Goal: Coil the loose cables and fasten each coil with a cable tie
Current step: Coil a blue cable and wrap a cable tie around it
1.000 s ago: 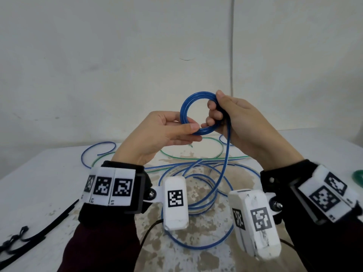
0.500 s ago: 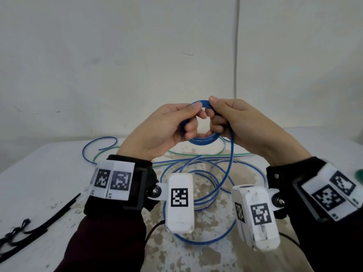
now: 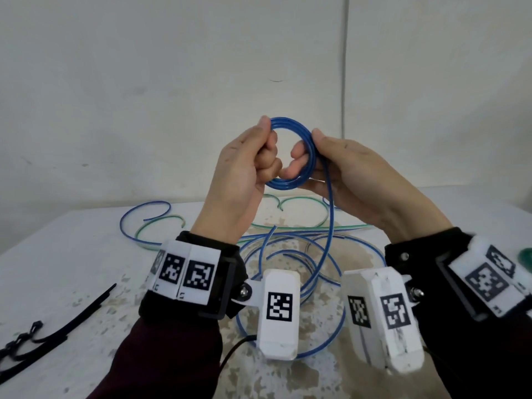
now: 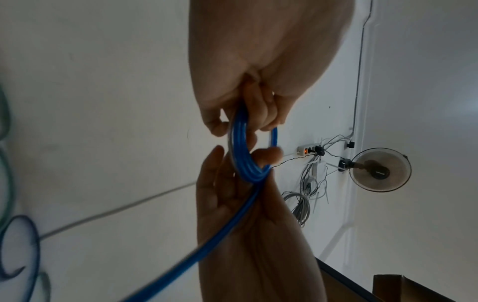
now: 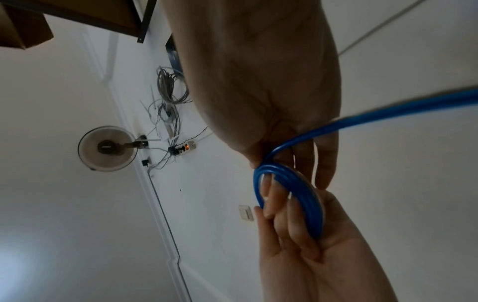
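Observation:
A small blue cable coil (image 3: 286, 185) is held up in the air in front of the wall. My left hand (image 3: 266, 145) grips its left side, with the fingers curled through the ring (image 4: 240, 147). On the coil's right side my right hand (image 3: 308, 151) pinches the strands (image 5: 292, 190). From there the blue cable's free length (image 3: 330, 214) hangs down to loose blue loops (image 3: 341, 321) on the table. Black cable ties (image 3: 86, 306) lie on the table at the left.
Loose green cables (image 3: 299, 199) and another blue cable (image 3: 126, 217) lie at the back of the stained white table (image 3: 72, 254). A green object (image 3: 525, 254) shows at the right edge. A white wall stands close behind the table.
Both hands have lifted the coil higher. My left hand moved from the coil's bottom, over its top, to its left side; the right hand kept its hold.

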